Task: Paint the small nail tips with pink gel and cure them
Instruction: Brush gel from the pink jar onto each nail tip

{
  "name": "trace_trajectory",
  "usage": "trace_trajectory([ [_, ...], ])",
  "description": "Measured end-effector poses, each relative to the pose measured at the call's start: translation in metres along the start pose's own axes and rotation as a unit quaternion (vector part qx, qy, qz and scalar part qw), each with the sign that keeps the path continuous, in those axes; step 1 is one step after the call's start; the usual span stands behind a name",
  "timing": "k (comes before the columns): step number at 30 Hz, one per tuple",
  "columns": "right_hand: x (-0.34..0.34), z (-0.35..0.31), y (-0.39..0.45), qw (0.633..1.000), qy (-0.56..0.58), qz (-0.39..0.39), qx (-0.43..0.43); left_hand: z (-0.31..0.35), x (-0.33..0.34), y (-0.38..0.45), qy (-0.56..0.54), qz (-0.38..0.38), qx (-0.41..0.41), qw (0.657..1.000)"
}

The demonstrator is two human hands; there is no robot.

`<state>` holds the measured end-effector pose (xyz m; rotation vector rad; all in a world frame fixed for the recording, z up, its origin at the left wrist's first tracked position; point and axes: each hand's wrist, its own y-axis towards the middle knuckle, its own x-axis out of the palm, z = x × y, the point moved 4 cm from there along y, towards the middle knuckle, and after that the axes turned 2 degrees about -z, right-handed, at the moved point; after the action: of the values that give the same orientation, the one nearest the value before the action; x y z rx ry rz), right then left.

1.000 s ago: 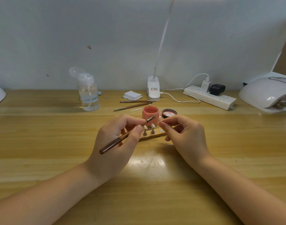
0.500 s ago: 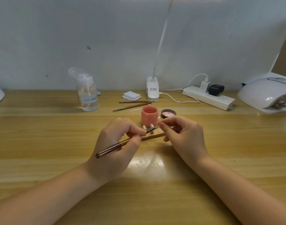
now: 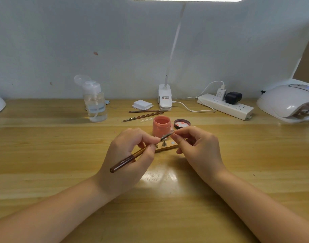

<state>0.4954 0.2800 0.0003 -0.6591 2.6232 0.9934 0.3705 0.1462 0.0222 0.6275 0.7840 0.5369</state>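
Gripping a slim brown lacquered brush (image 3: 132, 157) between curled thumb and fingers, the left hand (image 3: 127, 160) angles its metal ferrule up and to the right. The brush tip meets a small pale nail tip (image 3: 172, 132), which the right hand (image 3: 199, 151) pinches between thumb and forefinger just in front of the open, cylindrical pink gel jar (image 3: 161, 126). Two short metal-stemmed stands (image 3: 164, 143) rise from a narrow wooden strip (image 3: 167, 147) below the fingers. The jar's dark round lid (image 3: 182, 124) lies inverted beside it. The glossy, grained wooden table (image 3: 45, 155) also carries two spare brushes (image 3: 143, 114), a clear plastic pump bottle (image 3: 96, 102) and a white domed curing lamp (image 3: 288, 102) at far right.
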Motion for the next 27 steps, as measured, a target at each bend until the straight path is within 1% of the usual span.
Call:
trace_trajectory([
  [3,0.0000,-0.0001,0.0003,1.000,-0.002,-0.004,0.001,-0.0023,-0.0021,-0.0013,-0.023,0.016,-0.010,1.000],
  [8,-0.0007,-0.0012,0.0005,1.000,-0.008,-0.001,-0.001,0.0028,0.0000,0.0006,0.006,-0.007,0.003,1.000],
  [12,-0.0018,-0.0006,0.0011,1.000,-0.014,0.006,0.000,0.0026,-0.0021,0.0000,-0.002,0.004,-0.013,1.000],
  [16,-0.0013,0.0000,0.0012,1.000,-0.017,0.011,0.001,0.0035,-0.0006,0.0013,0.004,-0.003,-0.020,1.000],
  [20,-0.0010,0.0008,0.0014,1.000,-0.015,0.008,0.006,0.0028,-0.0036,0.0003,-0.022,0.020,-0.034,0.999],
  [24,-0.0007,0.0006,0.0011,1.000,-0.017,0.006,0.006,0.0030,-0.0007,0.0015,-0.006,0.004,-0.042,0.999],
  [27,-0.0010,-0.0008,0.0010,1.000,-0.013,0.005,0.002,0.0035,-0.0025,0.0003,-0.024,0.016,-0.038,0.999],
])
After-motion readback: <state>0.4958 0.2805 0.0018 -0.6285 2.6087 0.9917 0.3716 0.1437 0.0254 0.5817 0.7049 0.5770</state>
